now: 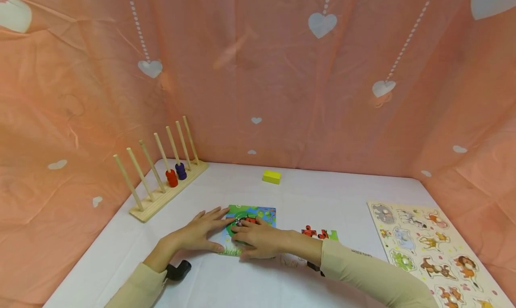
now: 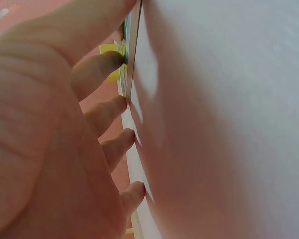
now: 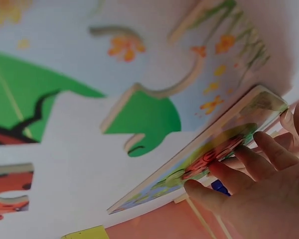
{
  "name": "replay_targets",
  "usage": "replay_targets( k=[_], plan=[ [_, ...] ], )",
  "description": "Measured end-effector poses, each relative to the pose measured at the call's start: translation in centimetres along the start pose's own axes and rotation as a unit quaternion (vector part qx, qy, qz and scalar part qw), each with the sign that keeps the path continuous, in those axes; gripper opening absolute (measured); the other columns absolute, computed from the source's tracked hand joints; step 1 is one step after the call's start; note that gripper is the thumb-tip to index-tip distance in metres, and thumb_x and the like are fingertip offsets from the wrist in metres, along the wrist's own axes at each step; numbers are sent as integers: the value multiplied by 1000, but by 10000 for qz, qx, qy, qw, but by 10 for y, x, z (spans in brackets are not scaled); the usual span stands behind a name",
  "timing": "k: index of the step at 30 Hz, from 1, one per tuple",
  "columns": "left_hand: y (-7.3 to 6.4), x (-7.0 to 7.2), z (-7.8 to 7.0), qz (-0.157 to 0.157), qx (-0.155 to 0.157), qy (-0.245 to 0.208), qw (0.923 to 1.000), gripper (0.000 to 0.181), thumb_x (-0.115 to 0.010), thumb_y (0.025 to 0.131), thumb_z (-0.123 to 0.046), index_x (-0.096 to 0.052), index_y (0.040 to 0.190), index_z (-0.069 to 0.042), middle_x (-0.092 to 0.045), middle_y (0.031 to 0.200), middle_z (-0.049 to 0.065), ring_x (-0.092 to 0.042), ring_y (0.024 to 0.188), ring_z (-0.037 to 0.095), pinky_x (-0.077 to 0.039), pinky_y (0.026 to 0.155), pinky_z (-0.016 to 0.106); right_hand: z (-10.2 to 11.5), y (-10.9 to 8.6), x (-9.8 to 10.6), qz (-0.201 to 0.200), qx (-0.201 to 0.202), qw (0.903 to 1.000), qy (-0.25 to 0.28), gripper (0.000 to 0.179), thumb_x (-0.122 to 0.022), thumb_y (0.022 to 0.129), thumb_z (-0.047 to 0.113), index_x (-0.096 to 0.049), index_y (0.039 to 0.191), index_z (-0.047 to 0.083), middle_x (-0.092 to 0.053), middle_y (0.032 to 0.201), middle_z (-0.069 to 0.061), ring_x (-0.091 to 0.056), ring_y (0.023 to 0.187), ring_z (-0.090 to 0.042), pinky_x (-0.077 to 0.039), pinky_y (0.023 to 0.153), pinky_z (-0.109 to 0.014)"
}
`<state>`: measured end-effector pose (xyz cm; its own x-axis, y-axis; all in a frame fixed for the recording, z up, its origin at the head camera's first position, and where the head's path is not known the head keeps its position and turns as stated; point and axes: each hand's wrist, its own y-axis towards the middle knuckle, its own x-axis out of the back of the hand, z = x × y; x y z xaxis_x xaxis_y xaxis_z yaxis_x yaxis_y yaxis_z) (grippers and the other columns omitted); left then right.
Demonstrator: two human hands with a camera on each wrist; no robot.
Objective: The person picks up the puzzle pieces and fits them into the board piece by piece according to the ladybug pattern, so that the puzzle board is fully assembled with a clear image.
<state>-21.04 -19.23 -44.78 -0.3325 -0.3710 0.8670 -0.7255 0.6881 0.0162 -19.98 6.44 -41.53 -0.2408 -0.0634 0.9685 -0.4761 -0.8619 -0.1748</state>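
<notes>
A small ladybird picture puzzle board (image 1: 268, 214) lies flat in front of me. My left hand (image 1: 201, 232) rests at its left edge, fingers spread, thumb near the lower left corner. In the left wrist view, thumb and fingertips (image 2: 114, 59) reach the board's edge and the white surface beside it. My right hand (image 1: 260, 240) lies across the board, its extended fingers touching the picture and hiding part of it. In the right wrist view its fingertips (image 3: 217, 169) press on the red ladybird. Loose puzzle pieces (image 3: 152, 117) lie beside the board, partly behind my right forearm.
A wooden peg stand (image 1: 157, 205) with red and purple rings stands at the left. A yellow block (image 1: 272, 177) sits behind the board. A large animal puzzle board (image 1: 415, 227) lies at the right. Beside my left wrist is a black object (image 1: 179, 271).
</notes>
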Motion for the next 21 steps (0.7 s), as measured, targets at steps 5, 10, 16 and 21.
replay_targets(
  k=[5, 10, 16, 21],
  plan=[
    [1, 0, 0, 16, -9, -11, 10000, 81, -76, 84, -47, -48, 148, -7, -27, 159, 24, -19, 145, 51, -10, 106, 78, -5, -2, -2, 3, 44, 9994, 333, 59, -59, 98, 45, -49, 147, 14, -30, 161, -4, -23, 149, -29, -27, 113, -61],
    [1, 0, 0, 14, 0, -13, 10000, 81, -76, 83, -47, -48, 148, -7, -27, 159, 24, -19, 145, 50, -10, 106, 78, -19, -11, 4, -151, -33, 9954, 940, 59, -62, 99, 36, -46, 148, 8, -30, 161, -9, -25, 149, -27, -24, 115, -61],
    [2, 0, 0, 15, 46, 48, 10000, 82, -76, 83, -49, -48, 148, -8, -27, 160, 23, -19, 145, 50, -10, 107, 77, -45, -39, 18, -614, -472, 9924, 956, 42, -73, 90, 12, -62, 130, 4, -57, 133, -13, -52, 126, -29, -41, 103, -53],
    [2, 1, 0, 22, 79, 78, 9999, 83, -76, 82, -50, -48, 148, -7, -27, 159, 24, -19, 145, 51, -10, 108, 77, -66, -70, 25, -451, -1330, 9822, 1249, 33, -77, 82, 0, -67, 112, 6, -58, 105, -2, -56, 96, -20, -48, 87, -43]
  ],
)
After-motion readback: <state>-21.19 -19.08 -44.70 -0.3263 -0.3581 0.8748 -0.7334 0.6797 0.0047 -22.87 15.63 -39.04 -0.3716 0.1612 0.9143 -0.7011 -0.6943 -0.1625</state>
